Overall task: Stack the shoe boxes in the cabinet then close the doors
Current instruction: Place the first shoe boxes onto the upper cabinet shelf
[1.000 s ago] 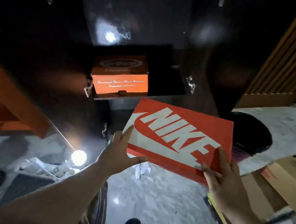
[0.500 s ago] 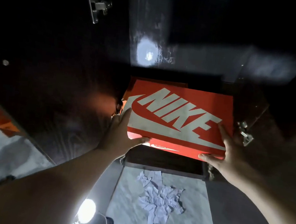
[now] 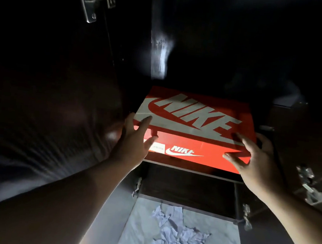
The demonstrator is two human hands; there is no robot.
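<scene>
Pushed deeper since half a second ago, the red Nike shoe box [image 3: 193, 125] now sits inside the cabinet [image 3: 190, 170].
Left hand [image 3: 134, 145] and right hand [image 3: 255, 163] touch its front corners, fingers spread and relaxed; crumpled paper [image 3: 179, 237] lies on the floor below.

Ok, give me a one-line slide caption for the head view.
Both hands, left and right, steady a red Nike shoe box on a dark cabinet shelf, crumpled paper on the floor below.

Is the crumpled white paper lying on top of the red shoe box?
No, the crumpled white paper lies on the pale floor below the cabinet, nearer the camera than the red shoe box.
</scene>
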